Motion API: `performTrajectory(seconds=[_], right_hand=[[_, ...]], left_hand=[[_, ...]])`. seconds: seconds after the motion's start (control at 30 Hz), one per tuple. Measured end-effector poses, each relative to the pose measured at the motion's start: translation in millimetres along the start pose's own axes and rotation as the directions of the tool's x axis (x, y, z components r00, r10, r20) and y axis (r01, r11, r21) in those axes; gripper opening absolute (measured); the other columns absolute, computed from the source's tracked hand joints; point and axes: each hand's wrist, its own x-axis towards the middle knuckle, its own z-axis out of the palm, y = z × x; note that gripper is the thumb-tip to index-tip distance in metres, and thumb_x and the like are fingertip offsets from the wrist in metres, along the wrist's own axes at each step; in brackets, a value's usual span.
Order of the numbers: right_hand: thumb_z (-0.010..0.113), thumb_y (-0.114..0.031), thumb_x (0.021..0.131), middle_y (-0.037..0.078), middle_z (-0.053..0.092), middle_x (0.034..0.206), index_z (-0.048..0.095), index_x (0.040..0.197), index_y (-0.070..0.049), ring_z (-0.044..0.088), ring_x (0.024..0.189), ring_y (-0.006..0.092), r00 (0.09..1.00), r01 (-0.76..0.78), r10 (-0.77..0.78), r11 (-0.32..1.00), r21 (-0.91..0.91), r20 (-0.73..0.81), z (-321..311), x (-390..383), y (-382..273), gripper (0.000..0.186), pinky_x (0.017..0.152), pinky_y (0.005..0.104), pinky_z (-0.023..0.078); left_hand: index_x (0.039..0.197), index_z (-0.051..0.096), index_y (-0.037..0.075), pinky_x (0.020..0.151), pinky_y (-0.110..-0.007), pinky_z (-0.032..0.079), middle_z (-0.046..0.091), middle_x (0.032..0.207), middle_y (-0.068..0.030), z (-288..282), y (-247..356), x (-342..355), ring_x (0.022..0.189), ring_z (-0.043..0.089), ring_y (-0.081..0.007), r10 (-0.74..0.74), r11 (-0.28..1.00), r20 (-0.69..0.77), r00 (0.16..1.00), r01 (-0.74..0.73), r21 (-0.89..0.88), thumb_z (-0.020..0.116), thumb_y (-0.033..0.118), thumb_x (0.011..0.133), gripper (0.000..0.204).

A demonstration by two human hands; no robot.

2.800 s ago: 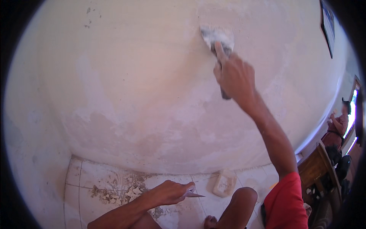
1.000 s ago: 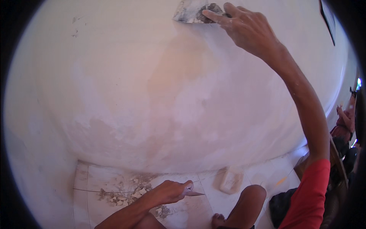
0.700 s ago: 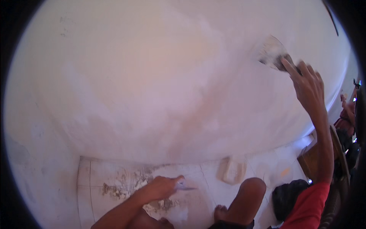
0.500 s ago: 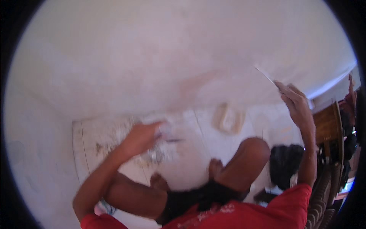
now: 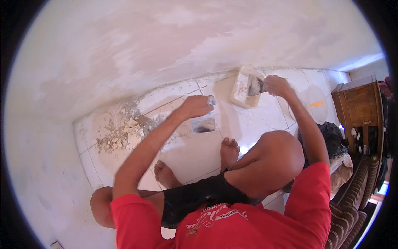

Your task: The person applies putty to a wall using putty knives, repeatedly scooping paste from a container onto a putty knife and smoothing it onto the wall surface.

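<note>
My right hand (image 5: 277, 86) is closed round a putty knife (image 5: 256, 86), its grey blade down inside a cream rectangular tub (image 5: 237, 92). White paste (image 5: 241, 83) coats the tub's inside. My left hand (image 5: 195, 107), to the left of the tub, is closed on a second putty knife; its shiny metal blade (image 5: 203, 125) shows below my fingers, above the tiled floor. In front of me the wall (image 5: 166, 45) bears uneven white smears over a pinkish surface.
Broken flakes and debris (image 5: 124, 135) lie on the tiles at the left, by the wall. A translucent round lid-like thing (image 5: 316, 104) with an orange strip is at the right. Beyond are a black bag (image 5: 329, 139), a wooden cabinet (image 5: 360, 106) and striped seating (image 5: 356, 191).
My right hand has come down from near the wall and put its putty knife into the tub. The left hand has moved up and to the right. My view has tilted.
</note>
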Motion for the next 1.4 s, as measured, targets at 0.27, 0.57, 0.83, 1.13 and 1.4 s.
performTrajectory(seconds=[0.27, 0.57, 0.83, 1.13, 1.4], right_hand=[[0.057, -0.012, 0.075, 0.017, 0.065, 0.061, 0.067, 0.071, 0.006, 0.065, 0.048, 0.0255, 0.944, -0.314, 0.196, 0.778, 0.543, 0.265, 26.4, 42.6, -15.9, 0.021, 0.044, 0.0363, 0.053], [0.056, -0.018, 0.071, 0.018, 0.064, 0.06, 0.065, 0.068, 0.008, 0.064, 0.047, 0.0281, 0.978, -0.182, 0.081, 0.778, 0.601, 0.192, 55.9, 82.9, -17.8, 0.028, 0.044, 0.0373, 0.053], [0.06, -0.028, 0.077, 0.009, 0.059, 0.057, 0.066, 0.071, 0.002, 0.057, 0.044, 0.0204, 0.995, -0.082, -0.006, 0.54, 0.838, 0.101, 48.7, 60.1, -9.7, 0.031, 0.038, 0.0325, 0.045], [0.06, -0.031, 0.085, 0.006, 0.062, 0.066, 0.074, 0.091, -0.004, 0.06, 0.058, 0.0143, 0.96, -0.257, 0.168, 0.225, 0.94, 0.223, 33.8, -17.4, 10.6, 0.031, 0.044, 0.0274, 0.045], [0.064, -0.022, 0.091, 0.007, 0.065, 0.095, 0.066, 0.113, 0.006, 0.057, 0.082, 0.0127, 0.896, 0.093, 0.428, 0.084, 0.992, -0.12, 3.7, -88.1, -8.0, 0.036, 0.071, 0.0269, 0.049]], left_hand=[[0.143, 0.043, 0.004, 0.074, -0.049, 0.052, 0.068, 0.086, -0.0228, 50.6, 23.3, 80.1, 0.083, 0.067, -0.0392, -0.114, 0.993, -0.153, 0.982, 0.116, 0.007, 0.053, 0.038, 0.092, 0.062], [0.14, 0.049, 0.004, 0.077, -0.046, 0.053, 0.07, 0.095, -0.0196, 55.9, 27.5, 98.1, 0.09, 0.068, -0.0338, -0.169, 0.96, -0.164, 0.972, 0.2, 0.196, 0.055, 0.021, 0.091, 0.052], [0.144, 0.044, 0.007, 0.076, -0.047, 0.054, 0.07, 0.095, -0.0187, 56.4, 29.4, 96.0, 0.09, 0.068, -0.0337, -0.174, 0.96, -0.109, 0.979, 0.194, 0.203, 0.062, 0.019, 0.086, 0.062], [0.134, 0.051, 0.001, 0.073, -0.041, 0.054, 0.07, 0.093, -0.0202, 54.1, -40.4, 58.5, 0.086, 0.07, -0.031, -0.168, 0.98, -0.333, 0.928, 0.122, -0.156, 0.065, 0.024, 0.09, 0.052], [0.11, 0.061, -0.003, 0.076, -0.035, 0.056, 0.068, 0.099, -0.0084, 44.5, 15.9, 61.2, 0.087, 0.067, -0.019, -0.552, 0.05, -0.095, 0.828, -0.081, -0.995, 0.065, 0.017, 0.094, 0.026]])
